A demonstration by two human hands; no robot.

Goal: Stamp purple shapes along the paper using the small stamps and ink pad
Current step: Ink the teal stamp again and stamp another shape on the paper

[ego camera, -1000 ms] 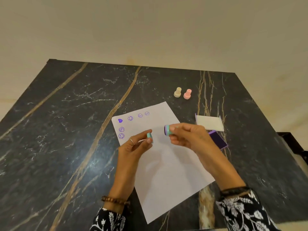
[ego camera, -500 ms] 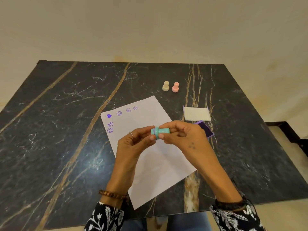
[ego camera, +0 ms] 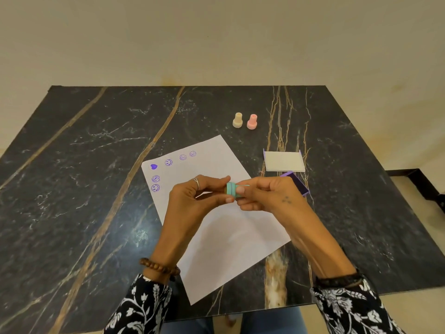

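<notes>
A white paper [ego camera: 224, 232] lies tilted on the black marble table [ego camera: 72, 189], with a purple heart and several purple smiley prints [ego camera: 168, 162] along its far-left corner. Above the paper, my left hand [ego camera: 190, 201] and my right hand [ego camera: 267, 194] meet on a small teal stamp [ego camera: 233, 189], held sideways with its cap pressed on. The open purple ink pad [ego camera: 297, 183] sits just right of my right hand, partly hidden by it. Its white lid [ego camera: 284, 161] lies beyond it.
A cream stamp [ego camera: 237, 120] and a pink stamp [ego camera: 252, 121] stand upright side by side behind the paper. A dark metal frame [ego camera: 419, 182] juts past the table's right edge. My knees show below the near edge.
One second ago the teal cap was in my left hand and the stamp in my right, held apart. They have come together, and the cap now sits on the stamp.
</notes>
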